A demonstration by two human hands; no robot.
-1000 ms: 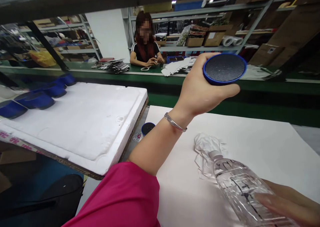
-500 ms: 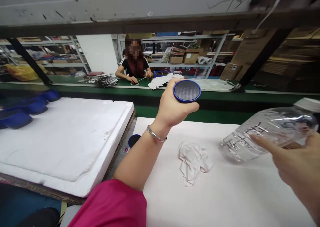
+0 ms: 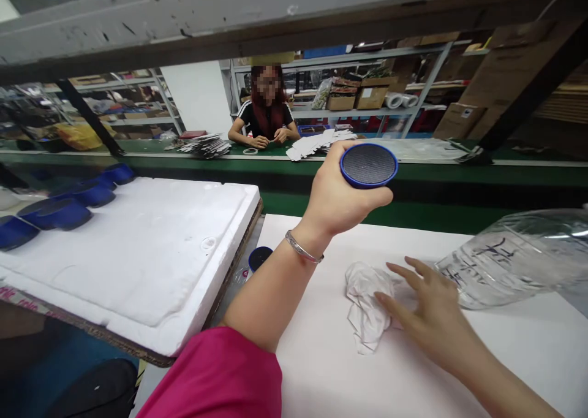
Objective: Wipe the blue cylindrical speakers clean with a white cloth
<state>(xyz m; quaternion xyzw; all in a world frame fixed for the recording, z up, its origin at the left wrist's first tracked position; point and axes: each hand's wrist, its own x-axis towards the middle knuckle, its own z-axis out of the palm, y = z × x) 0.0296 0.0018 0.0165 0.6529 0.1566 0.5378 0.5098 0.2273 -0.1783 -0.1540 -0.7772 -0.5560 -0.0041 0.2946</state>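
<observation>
My left hand (image 3: 340,197) grips a round blue speaker (image 3: 369,165) by its side, its dark mesh face turned towards me, above the far edge of the white work surface (image 3: 321,381). A crumpled white cloth (image 3: 367,304) lies on that surface. Over the cloth's right edge reaches my right hand (image 3: 434,314), fingers spread and holding nothing; whether the thumb touches the cloth I cannot tell. To its right a clear plastic bottle (image 3: 523,258) with handwriting lies tilted on its side. Another dark-faced blue speaker (image 3: 260,258) sits beyond my left forearm, partly hidden.
At the left a white foam board (image 3: 138,252) bears several blue speakers (image 3: 68,212) along its far left. A green bench (image 3: 294,188) runs behind, where a co-worker (image 3: 266,114) sits by piles of white pieces (image 3: 316,143). A grey beam (image 3: 275,19) crosses overhead.
My right hand has let go of the bottle and moved left to the cloth. My left hand still holds the speaker. The view has shifted slightly.
</observation>
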